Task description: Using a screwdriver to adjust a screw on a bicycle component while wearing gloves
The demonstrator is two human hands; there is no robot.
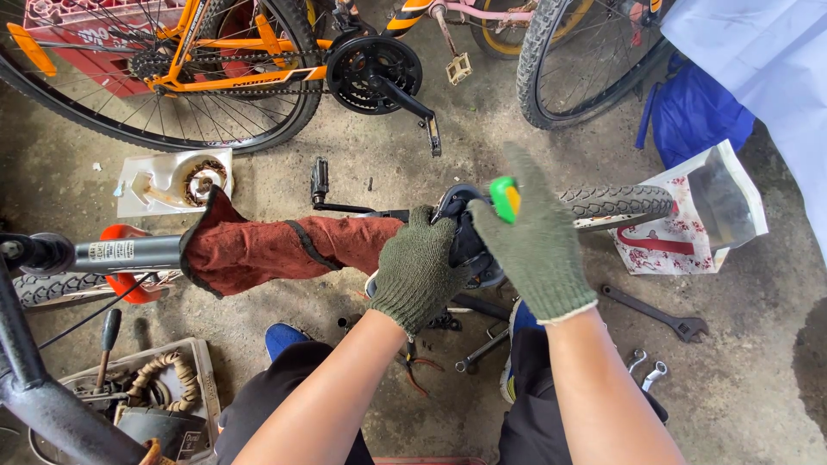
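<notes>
Two gloved hands on the crank hub, low in front of my knees.

My left hand (pixel 416 271) is curled tight around the dark hub (pixel 469 245) at the end of the frame tube, which is wrapped in a red rag (pixel 276 245). My right hand (pixel 530 237) pinches a small green-and-yellow tool (pixel 505 199) between thumb and fingers, just above the hub. A tyre (pixel 616 202) pokes out behind that hand. Wrenches (pixel 659 314) lie on the concrete to the right, near a white bag (pixel 689 224). An orange bike (pixel 224 60) stands beyond, a tray of parts (pixel 151 387) at lower left.
</notes>
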